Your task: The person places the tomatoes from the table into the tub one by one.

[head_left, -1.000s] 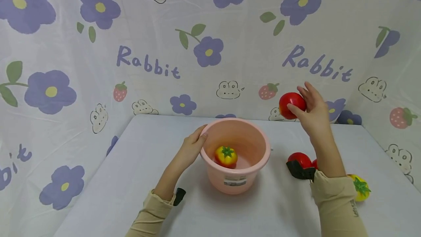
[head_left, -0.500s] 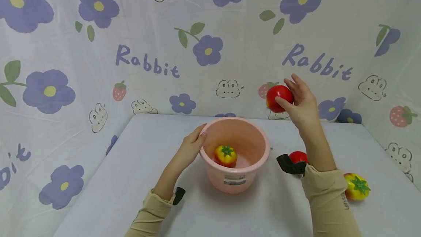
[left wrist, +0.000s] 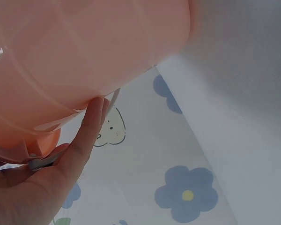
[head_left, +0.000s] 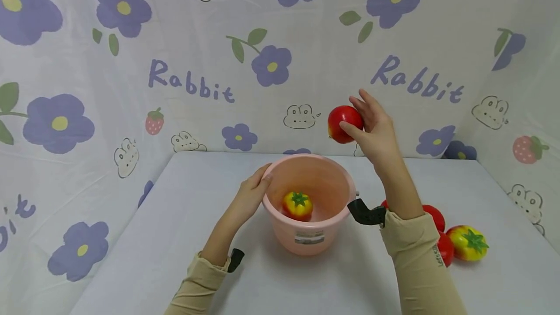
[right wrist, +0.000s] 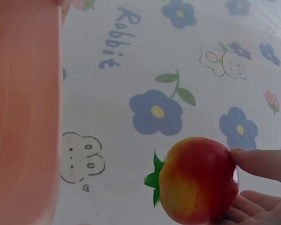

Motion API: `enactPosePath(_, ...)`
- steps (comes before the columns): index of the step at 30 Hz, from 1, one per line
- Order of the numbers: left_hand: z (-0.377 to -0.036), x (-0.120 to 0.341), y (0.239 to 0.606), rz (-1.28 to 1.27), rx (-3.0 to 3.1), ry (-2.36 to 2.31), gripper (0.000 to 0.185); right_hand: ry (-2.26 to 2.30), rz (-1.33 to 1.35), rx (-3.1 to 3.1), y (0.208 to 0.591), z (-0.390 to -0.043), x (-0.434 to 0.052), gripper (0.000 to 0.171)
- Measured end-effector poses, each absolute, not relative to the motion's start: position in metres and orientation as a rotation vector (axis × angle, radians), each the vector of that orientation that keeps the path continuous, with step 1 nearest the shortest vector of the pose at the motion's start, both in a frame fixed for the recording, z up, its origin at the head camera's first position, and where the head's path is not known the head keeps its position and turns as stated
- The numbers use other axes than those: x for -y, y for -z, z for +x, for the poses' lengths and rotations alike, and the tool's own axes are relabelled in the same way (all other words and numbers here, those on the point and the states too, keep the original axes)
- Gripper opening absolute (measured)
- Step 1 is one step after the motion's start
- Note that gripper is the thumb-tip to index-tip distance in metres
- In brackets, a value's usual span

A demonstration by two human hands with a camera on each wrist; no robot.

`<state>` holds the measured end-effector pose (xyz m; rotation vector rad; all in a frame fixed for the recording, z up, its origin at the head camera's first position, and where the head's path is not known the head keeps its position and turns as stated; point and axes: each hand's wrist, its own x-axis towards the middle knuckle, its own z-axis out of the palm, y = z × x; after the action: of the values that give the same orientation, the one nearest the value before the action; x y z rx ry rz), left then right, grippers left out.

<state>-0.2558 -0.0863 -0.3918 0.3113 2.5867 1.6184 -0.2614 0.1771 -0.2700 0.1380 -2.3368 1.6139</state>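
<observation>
The right grip (head_left: 375,132) pinched a red tomato (head_left: 344,123) in the air above the far right rim of the bucket (head_left: 308,237). The left grip (head_left: 251,194) curled around the bucket's left rim, mid-counter (head_left: 175,237).

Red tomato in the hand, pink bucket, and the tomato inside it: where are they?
red tomato (head_left: 343,121), head view, its front.
pink bucket (head_left: 311,244), head view, outer wall.
tomato inside (head_left: 297,205), head view, its top.
</observation>
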Motion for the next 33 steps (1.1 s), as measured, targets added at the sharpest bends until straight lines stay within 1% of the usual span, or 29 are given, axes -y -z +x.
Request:
enactPosePath(14, -0.255, 0.086, 0.39, 0.297, -2.597, -1.606, 0.053, -1.689, 0.295, 2.377, 0.268, -0.265, -0.147, 0.077)
enactPosePath(27, -0.255, 0.087, 0.392, 0.311, -2.602, -1.598, 0.053, -1.738, 0.423, 2.429, 0.269, -0.265, -0.136, 0.074)
enactPosePath(33, -0.256, 0.087, 0.392, 0.314, -2.61, -1.591, 0.053, -1.741, 0.429, 2.494, 0.27, -0.264, -0.133, 0.074)
